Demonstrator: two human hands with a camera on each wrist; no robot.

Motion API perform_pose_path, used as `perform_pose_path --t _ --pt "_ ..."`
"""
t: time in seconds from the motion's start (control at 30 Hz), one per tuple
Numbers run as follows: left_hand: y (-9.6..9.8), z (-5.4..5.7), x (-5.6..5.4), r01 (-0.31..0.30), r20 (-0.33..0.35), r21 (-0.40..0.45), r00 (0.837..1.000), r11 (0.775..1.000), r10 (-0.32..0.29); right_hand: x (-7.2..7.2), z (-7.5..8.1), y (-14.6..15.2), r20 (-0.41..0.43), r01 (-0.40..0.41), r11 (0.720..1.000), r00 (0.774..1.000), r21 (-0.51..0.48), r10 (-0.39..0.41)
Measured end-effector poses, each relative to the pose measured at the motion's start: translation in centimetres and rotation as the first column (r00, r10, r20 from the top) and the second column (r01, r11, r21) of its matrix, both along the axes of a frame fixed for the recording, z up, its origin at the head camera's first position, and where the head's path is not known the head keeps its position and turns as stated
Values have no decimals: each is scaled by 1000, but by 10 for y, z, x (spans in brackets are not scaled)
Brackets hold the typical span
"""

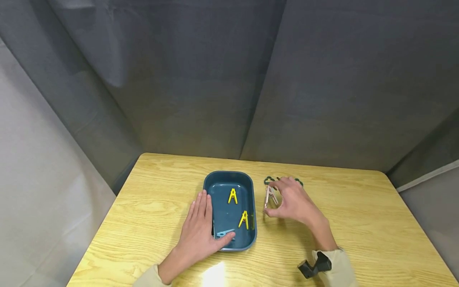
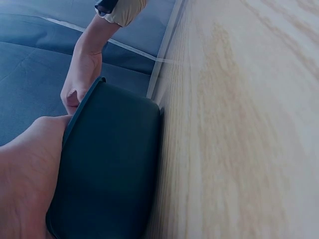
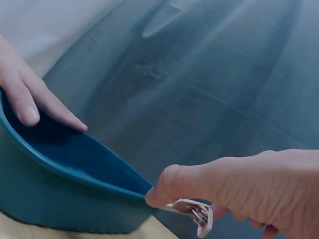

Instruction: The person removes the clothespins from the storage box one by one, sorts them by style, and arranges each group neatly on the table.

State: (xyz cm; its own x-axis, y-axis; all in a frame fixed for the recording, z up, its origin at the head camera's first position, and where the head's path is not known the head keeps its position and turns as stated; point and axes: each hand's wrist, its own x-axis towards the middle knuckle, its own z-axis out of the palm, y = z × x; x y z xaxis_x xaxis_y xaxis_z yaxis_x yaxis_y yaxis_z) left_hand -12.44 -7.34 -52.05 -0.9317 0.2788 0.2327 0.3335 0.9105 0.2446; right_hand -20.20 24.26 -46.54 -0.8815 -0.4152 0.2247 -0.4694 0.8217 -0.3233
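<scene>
My right hand (image 1: 294,201) pinches a pale pink clothespin (image 1: 267,196) by its arm between thumb and fingers, just right of the dark blue tray (image 1: 255,199). Its metal spring shows in the right wrist view, where the clothespin (image 3: 197,214) overlaps the area beside the tray's rim. Along the tray's left side lies my left hand (image 1: 197,229), fingers straight against the rim and thumb reaching over the near corner. Inside the tray are two yellow clothespins (image 1: 244,220) and a light blue clothespin (image 1: 224,232), the latter partly under the left thumb.
Small dark green outlined pieces (image 1: 269,180) lie on the wooden table (image 1: 358,207) behind the right hand, partly hidden by it. A grey curtain (image 1: 201,79) hangs beyond the table's far edge.
</scene>
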Motion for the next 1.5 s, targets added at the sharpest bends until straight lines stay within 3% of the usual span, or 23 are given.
perform_pose_path --t 0.33,0.7,1.07,1.5 --pt "0 1 1 -5 0 9 1000 1000 5 -15 -21 33 72 62 998 995 27 -63" --pt "0 2 2 -4 22 14 1000 1000 4 -21 -41 49 144 75 996 986 50 -82" --pt "0 0 2 -5 17 21 1000 1000 5 -21 -43 49 246 95 987 961 132 -126" --pt "0 2 2 -6 26 11 1000 1000 5 -22 -41 49 200 111 982 970 155 -141"
